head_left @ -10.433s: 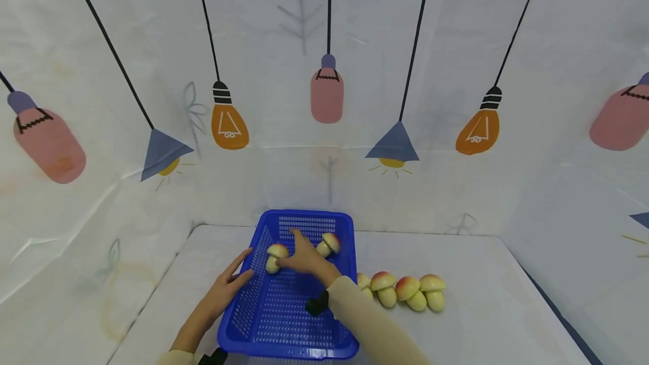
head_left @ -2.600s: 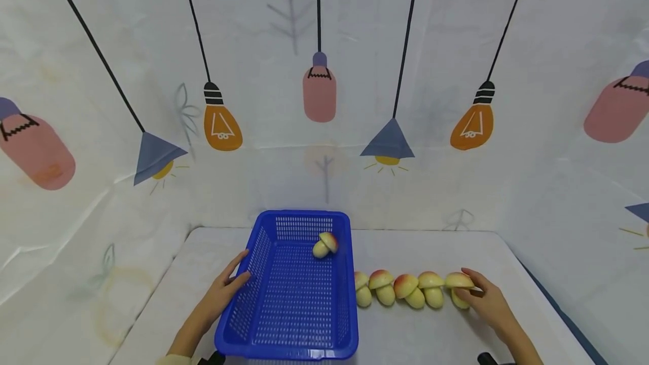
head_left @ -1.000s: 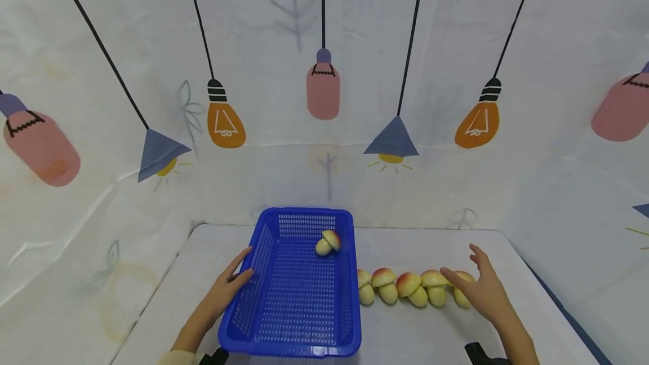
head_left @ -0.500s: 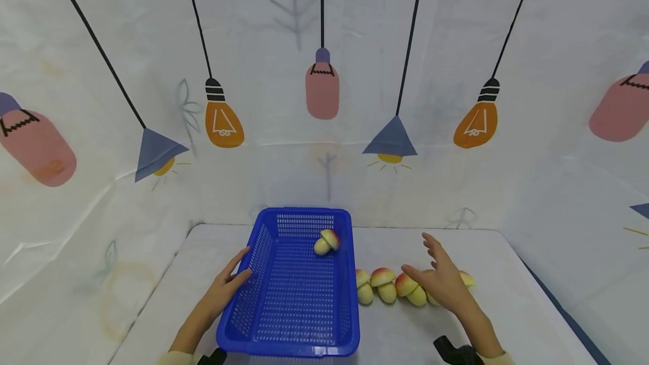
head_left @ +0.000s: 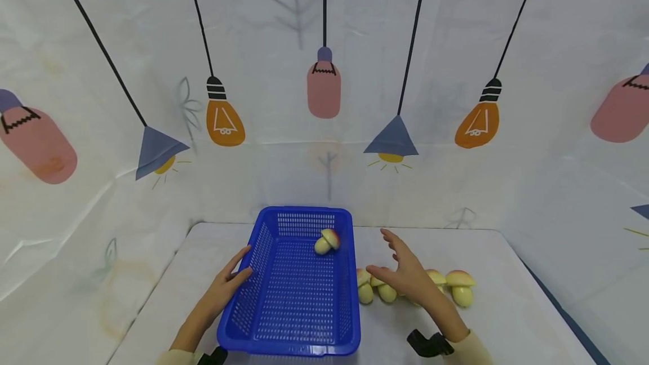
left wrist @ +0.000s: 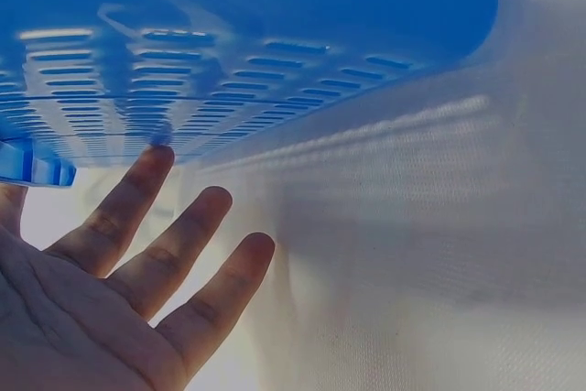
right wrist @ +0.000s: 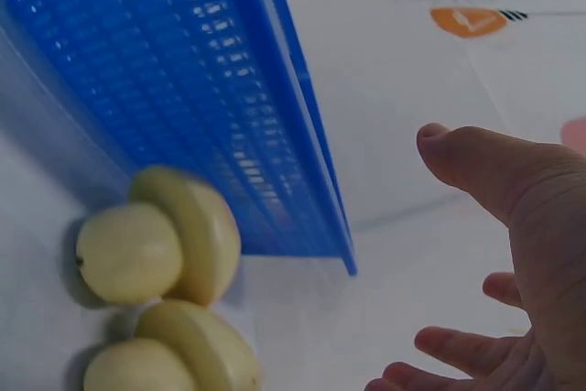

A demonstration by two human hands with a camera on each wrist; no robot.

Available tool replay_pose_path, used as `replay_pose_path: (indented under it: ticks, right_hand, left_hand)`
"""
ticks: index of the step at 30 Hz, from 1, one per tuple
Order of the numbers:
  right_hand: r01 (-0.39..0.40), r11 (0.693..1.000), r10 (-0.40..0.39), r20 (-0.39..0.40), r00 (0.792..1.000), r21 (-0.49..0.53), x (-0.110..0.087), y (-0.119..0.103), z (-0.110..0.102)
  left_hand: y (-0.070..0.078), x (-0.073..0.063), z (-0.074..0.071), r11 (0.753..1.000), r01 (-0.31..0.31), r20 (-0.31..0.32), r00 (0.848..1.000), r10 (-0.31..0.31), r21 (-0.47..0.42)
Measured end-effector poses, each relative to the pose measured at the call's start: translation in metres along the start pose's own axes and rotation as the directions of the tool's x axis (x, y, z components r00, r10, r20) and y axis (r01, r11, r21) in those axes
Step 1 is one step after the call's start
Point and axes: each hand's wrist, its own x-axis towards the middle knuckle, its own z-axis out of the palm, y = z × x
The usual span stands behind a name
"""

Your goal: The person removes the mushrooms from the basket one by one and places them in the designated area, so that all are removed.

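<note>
A blue perforated plastic basket (head_left: 289, 348) stands on the table, with one toy mushroom (head_left: 327, 241) inside near its far right corner. My left hand (head_left: 218, 292) rests at the left rim; the left wrist view shows straight, spread fingers (left wrist: 188, 235) against the outer wall. To the right of the basket, my right hand (head_left: 408, 275) hovers over a row of yellow toy mushrooms with reddish caps, thumb and fingers spread and holding nothing. It hides the middle of the row; a mushroom (head_left: 460, 286) shows at the right end. The right wrist view has two mushrooms (right wrist: 128, 254) beside the basket wall.
The white table (head_left: 507, 320) extends right of the row. Behind it hangs a white sheet (head_left: 284, 173) printed with lamps and bulbs. Black wrist devices (head_left: 430, 345) sit on both wrists.
Earlier, one of two mushrooms in the basket was taken out; it was set at the row's right end. My right hand released it and moved left above the row. The left hand stays.
</note>
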Motion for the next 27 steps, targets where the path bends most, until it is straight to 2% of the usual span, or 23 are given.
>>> replay_pose_path:
  ticks: [8, 18, 27]
  right_hand:
    - [-0.019, 0.999, 0.015, 0.087, 0.996, 0.045, 0.006, -0.015, 0.022]
    - [-0.018, 0.998, 0.012, 0.089, 0.996, 0.068, 0.005, -0.024, 0.041]
    - [-0.011, 0.995, -0.001, 0.128, 0.992, 0.096, 0.007, -0.033, 0.051]
  left_hand:
    - [0.001, 0.0, 0.001, 1.0, 0.005, -0.006, 1.0, -0.005, 0.001]
    - [0.002, -0.001, 0.0, 1.0, 0.004, -0.009, 1.0, -0.004, 0.014]
    - [-0.001, 0.0, 0.001, 1.0, 0.004, -0.003, 1.0, -0.004, 0.016]
